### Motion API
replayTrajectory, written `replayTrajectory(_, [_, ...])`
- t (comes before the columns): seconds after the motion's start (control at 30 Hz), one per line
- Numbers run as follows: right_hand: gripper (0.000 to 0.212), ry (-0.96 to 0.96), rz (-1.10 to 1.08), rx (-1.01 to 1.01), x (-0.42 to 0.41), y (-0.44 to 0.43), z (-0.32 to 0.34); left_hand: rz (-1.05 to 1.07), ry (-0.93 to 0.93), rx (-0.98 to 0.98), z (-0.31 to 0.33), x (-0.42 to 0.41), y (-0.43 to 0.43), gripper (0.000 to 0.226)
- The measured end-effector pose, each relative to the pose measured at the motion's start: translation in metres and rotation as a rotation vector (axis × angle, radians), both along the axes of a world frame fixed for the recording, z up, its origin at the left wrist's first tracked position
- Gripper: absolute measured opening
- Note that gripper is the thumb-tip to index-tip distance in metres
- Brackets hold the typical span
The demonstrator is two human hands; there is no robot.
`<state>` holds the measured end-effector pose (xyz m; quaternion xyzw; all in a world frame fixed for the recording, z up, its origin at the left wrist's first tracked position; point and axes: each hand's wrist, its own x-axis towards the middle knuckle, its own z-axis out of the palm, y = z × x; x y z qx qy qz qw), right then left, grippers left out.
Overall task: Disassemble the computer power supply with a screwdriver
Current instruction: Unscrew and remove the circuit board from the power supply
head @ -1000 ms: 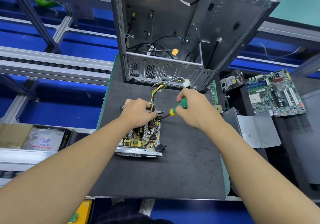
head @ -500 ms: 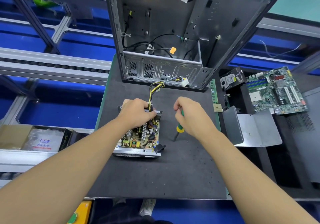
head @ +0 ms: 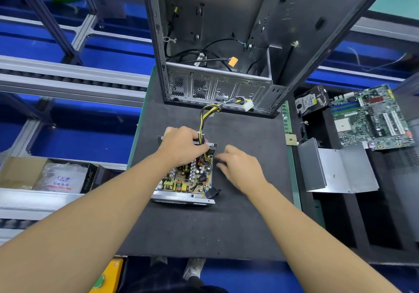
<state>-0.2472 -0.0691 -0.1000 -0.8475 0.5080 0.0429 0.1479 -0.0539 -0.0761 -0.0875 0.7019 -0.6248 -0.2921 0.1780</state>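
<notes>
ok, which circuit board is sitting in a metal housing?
The tan board in the power supply shell that the left hand holds. The green motherboard at right lies bare, with no housing.

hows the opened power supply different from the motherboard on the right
The power supply has a tan board in a metal tray, with a cable bundle attached; the motherboard is green and bare. The left hand grips the power supply; nothing touches the motherboard. Both lie face up.
</notes>
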Motion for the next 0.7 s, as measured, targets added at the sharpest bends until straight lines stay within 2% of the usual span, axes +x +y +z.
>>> replayTrajectory(0.17, [0.025, -0.045, -0.121, 0.022, 0.004, -0.003, -0.014, 0.005, -0.021, -0.006, 0.001, 0.0, 0.0, 0.028])
replayTrajectory(0.33, [0.021, -0.178, -0.276, 0.037, 0.013, 0.002, -0.028, 0.004, -0.03, -0.007, 0.001, 0.0, 0.0, 0.027])
replayTrajectory(0.47, [0.017, -0.246, -0.357, -0.01, 0.02, 0.006, -0.036, 0.006, -0.03, -0.013, 0.0, 0.0, 0.0, 0.025])
replayTrajectory(0.7, [0.02, -0.254, -0.423, -0.059, 0.024, 0.005, -0.04, -0.001, -0.007, -0.024, -0.001, 0.0, 0.0, 0.019])
